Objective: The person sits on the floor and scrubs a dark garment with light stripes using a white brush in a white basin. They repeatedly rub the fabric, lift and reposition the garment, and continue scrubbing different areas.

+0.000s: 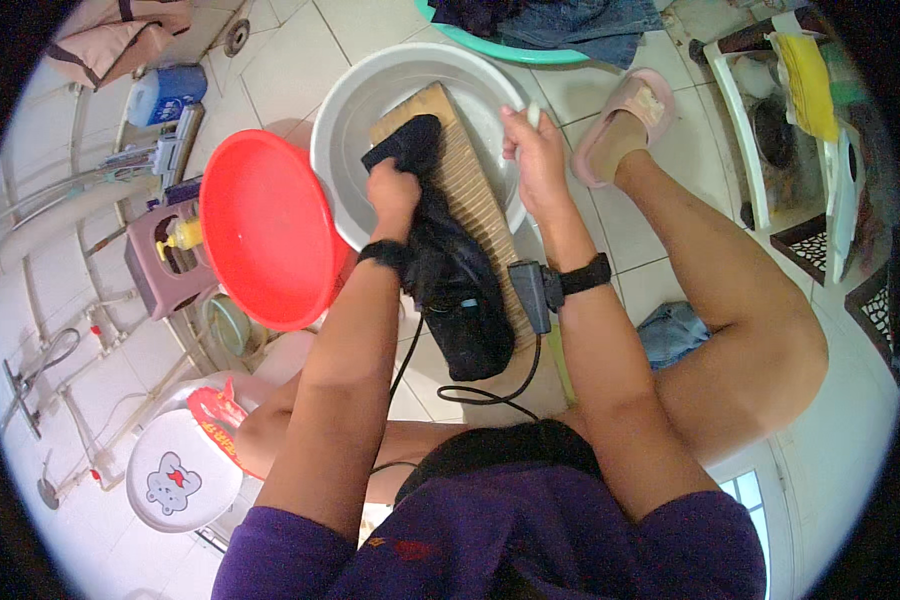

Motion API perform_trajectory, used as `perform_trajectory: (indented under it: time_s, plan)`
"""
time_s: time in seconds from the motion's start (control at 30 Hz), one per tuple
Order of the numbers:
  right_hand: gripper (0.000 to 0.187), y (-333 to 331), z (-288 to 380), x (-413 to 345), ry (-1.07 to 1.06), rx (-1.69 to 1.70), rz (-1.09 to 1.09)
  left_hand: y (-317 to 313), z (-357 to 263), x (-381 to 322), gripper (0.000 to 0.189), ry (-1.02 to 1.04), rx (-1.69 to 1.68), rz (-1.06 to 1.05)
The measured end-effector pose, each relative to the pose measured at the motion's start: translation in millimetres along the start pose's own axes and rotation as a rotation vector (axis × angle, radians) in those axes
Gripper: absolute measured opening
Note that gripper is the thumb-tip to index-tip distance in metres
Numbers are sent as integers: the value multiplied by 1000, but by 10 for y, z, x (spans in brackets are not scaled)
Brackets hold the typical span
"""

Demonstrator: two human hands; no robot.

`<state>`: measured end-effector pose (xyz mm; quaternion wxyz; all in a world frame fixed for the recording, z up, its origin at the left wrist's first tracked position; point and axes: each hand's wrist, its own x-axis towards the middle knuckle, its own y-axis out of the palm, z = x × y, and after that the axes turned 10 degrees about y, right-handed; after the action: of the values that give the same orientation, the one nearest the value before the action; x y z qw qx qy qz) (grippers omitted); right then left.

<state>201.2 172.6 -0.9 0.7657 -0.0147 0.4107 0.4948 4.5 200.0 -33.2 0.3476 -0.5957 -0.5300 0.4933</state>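
A ribbed wooden washboard [469,176] leans in a grey plastic basin [330,146], its lower end reaching out over the near rim. Black wet-looking cloth [457,292] lies lengthwise along the board. My left hand [391,195] grips this cloth near its upper end, where a folded part spreads over the ridges. Above the basin's right rim, my right hand [536,161] is closed around a small whitish object [533,114]; only its tip shows, so I cannot tell what it is. My right hand is apart from the cloth.
A red basin [266,225] stands left of the grey one. Beyond is a turquoise tub [540,55] with denim clothing [570,22]. A mauve stool [146,259] holds a yellow pump bottle [184,234]. Black cables [487,397] hang from my wrist straps. My slippered foot [626,127] is at right.
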Motion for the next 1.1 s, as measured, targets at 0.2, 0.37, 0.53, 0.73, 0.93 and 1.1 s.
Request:
perform_trajectory:
  time_s: [0.2,0.37,0.53,0.73,0.93,1.1]
  plan:
    - [52,692,-545,-559,-300,-439,-1,-516,48,-583,34,-381,-1621,-118]
    - [65,920,-475,-747,50,-313,64,-903,-304,-1057,45,-210,-1419,83]
    - [64,1025,-80,-675,121,-291,200,-923,-401,-1300,46,-253,-1588,-40]
    - [54,1127,-340,-1327,-416,-676,108,-920,-223,-1368,41,-590,-1470,-124]
    - [56,605,-311,-737,128,-416,394,-1180,-8,-1577,43,-126,-1889,126]
    - [43,438,-381,-992,481,317,688,-1208,235,-1587,43,-1,-2212,482]
